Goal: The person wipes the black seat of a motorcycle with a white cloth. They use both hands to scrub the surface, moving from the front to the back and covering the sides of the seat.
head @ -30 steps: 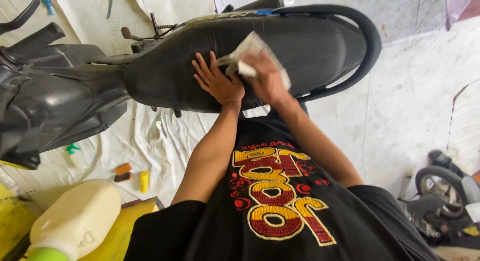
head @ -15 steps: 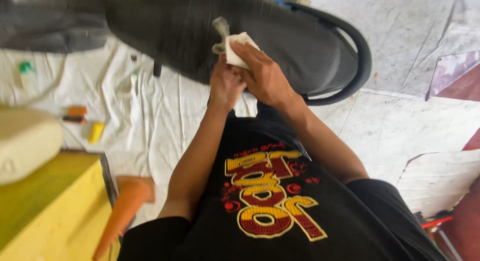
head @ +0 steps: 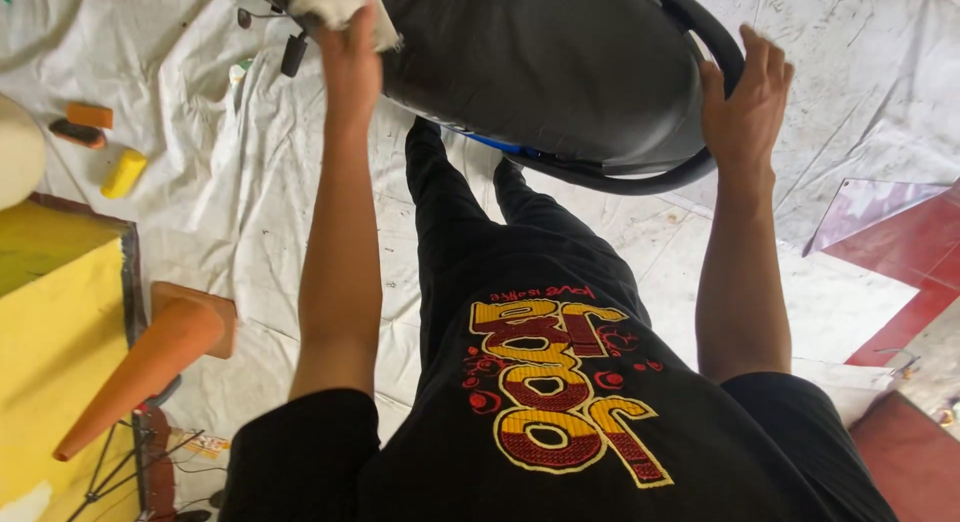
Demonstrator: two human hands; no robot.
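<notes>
A white rag [head: 335, 0] is pinched by the left hand [head: 350, 57] at 11 o'clock on the black motorcycle seat [head: 540, 67]; the rear grab rail [head: 640, 177] is gripped by the right hand [head: 745, 102] around 1 o'clock.

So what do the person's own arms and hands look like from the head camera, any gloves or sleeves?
Both hands are bare: no gloves, rings or watch show on the left hand or the right hand. The forearms are uncovered too. Short black sleeves end above the elbows, part of a black T-shirt with a yellow and red print on the chest.
</notes>
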